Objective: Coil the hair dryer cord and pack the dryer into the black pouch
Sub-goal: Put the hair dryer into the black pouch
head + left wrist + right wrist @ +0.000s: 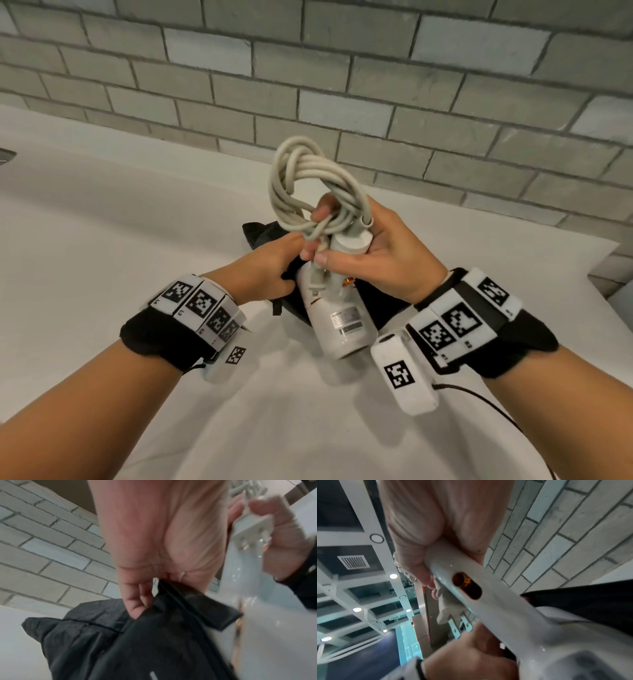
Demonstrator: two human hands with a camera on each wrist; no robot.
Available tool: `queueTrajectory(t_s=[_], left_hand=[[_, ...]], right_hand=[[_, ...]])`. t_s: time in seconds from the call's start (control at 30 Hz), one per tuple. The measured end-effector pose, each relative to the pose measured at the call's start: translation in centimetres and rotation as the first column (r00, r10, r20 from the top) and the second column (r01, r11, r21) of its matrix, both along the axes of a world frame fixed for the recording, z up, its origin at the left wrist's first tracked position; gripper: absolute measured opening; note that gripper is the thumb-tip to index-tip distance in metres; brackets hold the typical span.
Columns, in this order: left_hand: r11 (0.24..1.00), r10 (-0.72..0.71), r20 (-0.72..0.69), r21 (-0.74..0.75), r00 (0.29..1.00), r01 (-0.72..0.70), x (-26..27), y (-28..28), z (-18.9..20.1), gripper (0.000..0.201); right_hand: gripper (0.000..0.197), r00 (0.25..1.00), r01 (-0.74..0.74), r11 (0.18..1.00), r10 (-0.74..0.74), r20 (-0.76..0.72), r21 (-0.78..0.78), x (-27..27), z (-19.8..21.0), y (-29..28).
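The right hand is clenched around the handle of the white hair dryer, and the same fingers trap the bundled cord against that handle, so the loops stand up above the knuckles while the dryer's barrel hangs below the palm, tilted toward the person. The plug lies just under the right thumb, pressed along the handle with its two metal prongs pointing down past the fingertips; beside it on the handle sits an oval amber-tinted slot. Just left of those fingers, the left hand pinches the rim of the black pouch, thumb on one side of the fabric and fingers curled on the other, lifting the edge so the mouth of the pouch lies right against the dryer's barrel. The rest of the pouch sags away beneath and behind both hands onto the white counter. Whether the barrel's end is already inside the opening cannot be told. Both wrists wear black bands with white marker blocks. Beyond the fingers, the counter meets a wall of grey brick tile.
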State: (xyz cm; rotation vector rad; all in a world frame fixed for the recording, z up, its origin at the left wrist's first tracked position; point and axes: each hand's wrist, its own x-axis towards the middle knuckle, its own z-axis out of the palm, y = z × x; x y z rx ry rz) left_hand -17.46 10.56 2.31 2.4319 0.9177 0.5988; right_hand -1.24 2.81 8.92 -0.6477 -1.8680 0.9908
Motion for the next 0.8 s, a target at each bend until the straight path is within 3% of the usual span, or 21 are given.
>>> queueTrajectory(t_s=[0.1,0.17,0.27,0.37,0.57,0.67,0.8], left_hand=[[0.988,0.039,-0.06,-0.146,0.997,-0.048,-0.7,-0.2,0.8,0.041],[0.974,-0.01,-0.024,-0.225,1.0,0.005,-1.0,-0.2,1.1,0.04],[0.98,-0.096,0.069,-0.169,0.993,0.107,-1.2,0.0,1.1,0.08],[0.994,-0.088,0.082,-0.051,0.993,0.092,-0.9,0.2,0.1,0.076],[0.989,0.091,0.057,0.108,0.994,-0.097,0.6,-0.1,-1.8,0.069],[0.963,0.191,0.102,0.172,0.976,-0.206,0.2,-0.6,-1.9,0.063],[0.971,0.136,0.086,0.184,0.987,-0.15,1.3,-1.9,-2.3,0.068]], right_hand=[[0.038,0.976,0.074,0.995,-0.086,0.202,0.063,0.6,-1.6,0.7],[0.039,0.913,0.102,0.983,-0.153,0.378,0.152,1.2,-2.8,1.1],[0.036,0.791,0.099,0.966,-0.222,0.571,0.238,2.3,-4.5,1.8],[0.034,0.665,0.142,0.954,-0.289,0.688,0.263,3.7,-5.5,2.7],[0.035,0.401,0.227,0.909,-0.413,0.817,0.348,3.0,-6.8,4.0],[0.033,0.319,0.257,0.876,-0.476,0.82,0.408,2.5,-7.7,4.3],[0.039,0.138,0.315,0.856,-0.469,0.872,0.41,1.2,-8.9,5.0]])
